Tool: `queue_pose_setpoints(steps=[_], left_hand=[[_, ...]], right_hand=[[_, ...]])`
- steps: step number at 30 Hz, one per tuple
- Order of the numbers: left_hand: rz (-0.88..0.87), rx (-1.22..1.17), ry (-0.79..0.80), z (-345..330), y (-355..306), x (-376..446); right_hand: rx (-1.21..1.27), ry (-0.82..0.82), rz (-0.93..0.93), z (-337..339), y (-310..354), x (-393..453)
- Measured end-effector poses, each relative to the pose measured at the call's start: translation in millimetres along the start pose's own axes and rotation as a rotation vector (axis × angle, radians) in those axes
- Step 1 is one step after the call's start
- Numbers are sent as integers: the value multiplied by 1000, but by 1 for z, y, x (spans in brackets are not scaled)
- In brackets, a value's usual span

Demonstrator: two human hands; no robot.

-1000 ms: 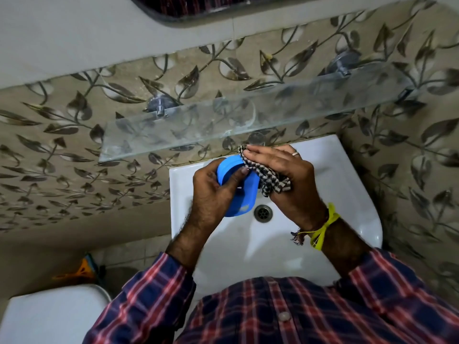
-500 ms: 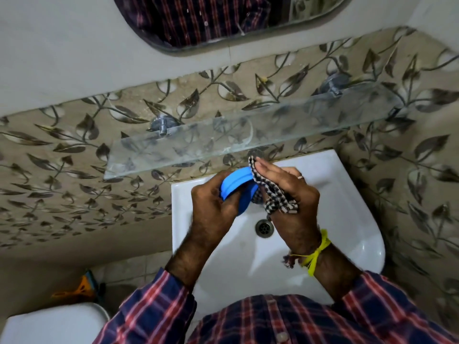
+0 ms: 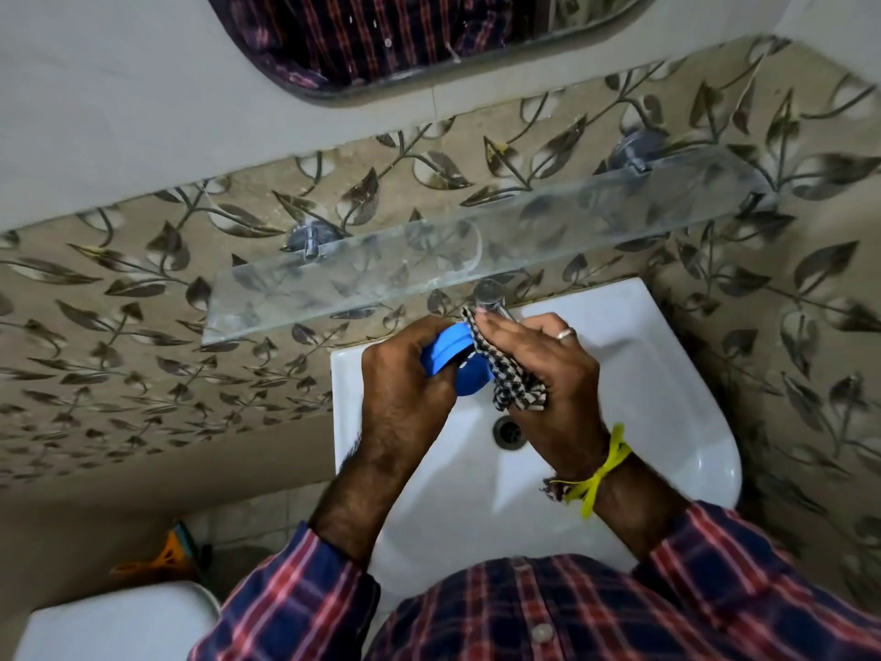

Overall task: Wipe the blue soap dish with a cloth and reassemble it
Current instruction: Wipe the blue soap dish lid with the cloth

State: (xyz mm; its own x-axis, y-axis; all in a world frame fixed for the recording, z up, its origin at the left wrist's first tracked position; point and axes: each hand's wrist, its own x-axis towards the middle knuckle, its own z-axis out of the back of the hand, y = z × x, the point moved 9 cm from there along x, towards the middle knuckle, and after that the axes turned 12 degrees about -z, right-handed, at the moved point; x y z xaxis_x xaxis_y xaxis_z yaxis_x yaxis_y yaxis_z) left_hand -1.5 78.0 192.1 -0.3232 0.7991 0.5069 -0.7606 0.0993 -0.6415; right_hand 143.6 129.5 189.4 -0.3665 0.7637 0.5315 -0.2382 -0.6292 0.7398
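Over the white sink, our left hand curls its grip around the blue soap dish, held on edge, its long axis seemingly running away from us toward the wall, though fingers hide much of it. Our right hand lies just right of the dish, fingers pressing the checked cloth against its open face, so the wiping stroke must travel along that axis. A glass shelf and a mirror hang above on the leaf-patterned wall

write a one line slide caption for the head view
Over a white sink, the left hand holds a blue soap dish while the right hand wipes it with a checked cloth.
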Motion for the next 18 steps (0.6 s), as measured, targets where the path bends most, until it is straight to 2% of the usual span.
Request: queue_pose_setpoints(steps=[3, 6, 11, 15, 18], left_hand=[[37, 9, -2, 1, 7, -4], [124, -68, 4, -5, 14, -8], [57, -146, -78, 6, 15, -7], [215, -321, -92, -5, 30, -19], [250, -201, 43, -14, 38, -18]], right_hand=[[-27, 47, -60, 0, -11, -1], [-51, 65, 15, -7, 1, 0], [-44, 3, -30, 1, -14, -1], [-120, 11, 1, -5, -16, 2], [-206, 53, 66, -9, -12, 1]])
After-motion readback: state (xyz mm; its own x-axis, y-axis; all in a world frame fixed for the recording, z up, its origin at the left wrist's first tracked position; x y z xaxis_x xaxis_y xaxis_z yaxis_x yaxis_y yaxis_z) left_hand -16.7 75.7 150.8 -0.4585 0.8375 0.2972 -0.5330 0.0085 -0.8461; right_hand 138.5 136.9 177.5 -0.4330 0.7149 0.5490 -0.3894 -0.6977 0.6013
